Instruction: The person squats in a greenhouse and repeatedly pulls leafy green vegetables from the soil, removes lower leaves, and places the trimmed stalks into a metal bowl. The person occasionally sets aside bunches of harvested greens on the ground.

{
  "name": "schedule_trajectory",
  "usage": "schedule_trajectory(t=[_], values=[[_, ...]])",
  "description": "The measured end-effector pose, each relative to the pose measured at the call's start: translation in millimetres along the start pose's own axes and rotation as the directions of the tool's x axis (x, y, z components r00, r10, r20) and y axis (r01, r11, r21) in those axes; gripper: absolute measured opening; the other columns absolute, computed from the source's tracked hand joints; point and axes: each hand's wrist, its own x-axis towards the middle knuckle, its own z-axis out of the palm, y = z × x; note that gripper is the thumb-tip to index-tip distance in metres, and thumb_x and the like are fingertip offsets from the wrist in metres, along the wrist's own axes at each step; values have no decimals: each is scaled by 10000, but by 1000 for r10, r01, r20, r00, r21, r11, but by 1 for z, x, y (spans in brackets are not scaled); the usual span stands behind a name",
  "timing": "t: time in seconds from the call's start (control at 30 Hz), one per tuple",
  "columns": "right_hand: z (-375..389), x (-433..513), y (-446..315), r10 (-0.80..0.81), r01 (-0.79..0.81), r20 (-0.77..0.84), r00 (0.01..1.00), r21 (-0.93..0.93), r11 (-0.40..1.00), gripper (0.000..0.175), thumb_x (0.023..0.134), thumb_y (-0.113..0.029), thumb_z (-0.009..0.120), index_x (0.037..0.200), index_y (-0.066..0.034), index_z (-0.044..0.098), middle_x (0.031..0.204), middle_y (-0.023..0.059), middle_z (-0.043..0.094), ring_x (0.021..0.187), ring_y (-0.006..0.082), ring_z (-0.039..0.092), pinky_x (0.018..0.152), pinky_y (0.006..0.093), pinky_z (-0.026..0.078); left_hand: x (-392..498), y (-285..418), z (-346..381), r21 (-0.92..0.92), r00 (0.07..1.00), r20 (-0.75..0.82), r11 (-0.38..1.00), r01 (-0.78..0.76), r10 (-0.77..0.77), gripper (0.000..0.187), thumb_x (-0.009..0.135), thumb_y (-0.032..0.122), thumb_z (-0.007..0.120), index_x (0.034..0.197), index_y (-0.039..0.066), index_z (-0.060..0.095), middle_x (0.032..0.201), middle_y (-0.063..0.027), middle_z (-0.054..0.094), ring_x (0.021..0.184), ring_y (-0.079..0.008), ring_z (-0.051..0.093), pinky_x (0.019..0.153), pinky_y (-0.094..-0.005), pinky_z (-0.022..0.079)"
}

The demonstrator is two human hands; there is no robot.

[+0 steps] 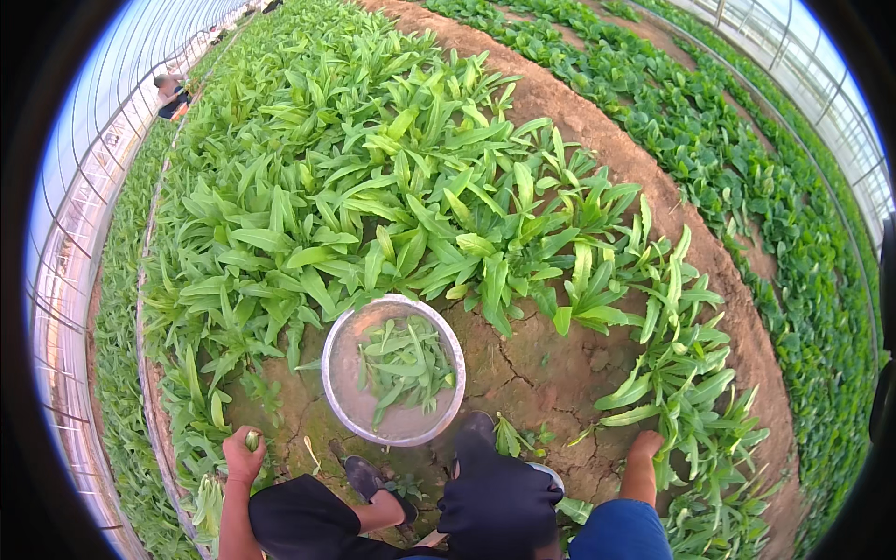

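At the lower left, my left hand is closed around a small bunch of green leaves, of which only the end shows. My right hand reaches to the lower right, against the long-leaved plants; its fingers are partly hidden, and whether it grips a stem cannot be told. In front of my feet, on the cracked soil, stands a round basin with a pale rim. Loose picked leaves lie in it, mostly to its right side.
Dense leafy plants reach up to the basin's far edge. A bare soil ridge curves along the right, with a darker leafy crop beyond. Another person is far off at the upper left. A pale-rimmed container shows partly beside my knee.
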Motion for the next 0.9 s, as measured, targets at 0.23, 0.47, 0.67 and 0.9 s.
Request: schedule_trajectory(t=[0.23, 0.47, 0.67, 0.9], values=[[0, -4, 3, 237, -250, 85, 968, 218, 943, 237, 968, -234, 581, 1121, -203, 759, 1146, -14, 739, 1011, 207, 721, 730, 468, 529, 1, -1, -1, -8, 1000, -17, 1000, -12, 12, 74, 758, 95, 739, 817, 79, 697, 757, -148, 688, 692, -346, 684, 658, -391, 539], [1, -7, 3, 139, -188, 239, 961, 198, 962, 271, 971, -219, 555, 1183, -175, 719, 1223, 67, 696, 1112, 181, 656, 756, 482, 521, -9, -17, -3, 22, 999, -12, 999, 37, -37, 67, 763, 89, 738, 815, 83, 695, 760, -152, 692, 707, -355, 685, 675, -399, 539], [12, 6, 23, 59, -84, 122, 991, 204, 975, 172, 907, -208, 650, 1018, -181, 779, 1016, 25, 744, 840, 173, 698, 540, 399, 492, -7, -19, 0, 11, 998, 2, 998, 63, -63, 72, 764, 108, 743, 810, 82, 693, 767, -155, 698, 710, -354, 689, 676, -403, 542], [-1, 11, 12, 193, -311, 322, 927, 371, 875, 284, 914, -264, 645, 1132, -129, 767, 1209, 49, 728, 1068, 246, 717, 748, 414, 603, 1, -10, 3, 13, 998, 20, 998, 61, -61, 88, 761, 115, 749, 825, 83, 697, 767, -151, 699, 715, -350, 694, 684, -399, 547]])
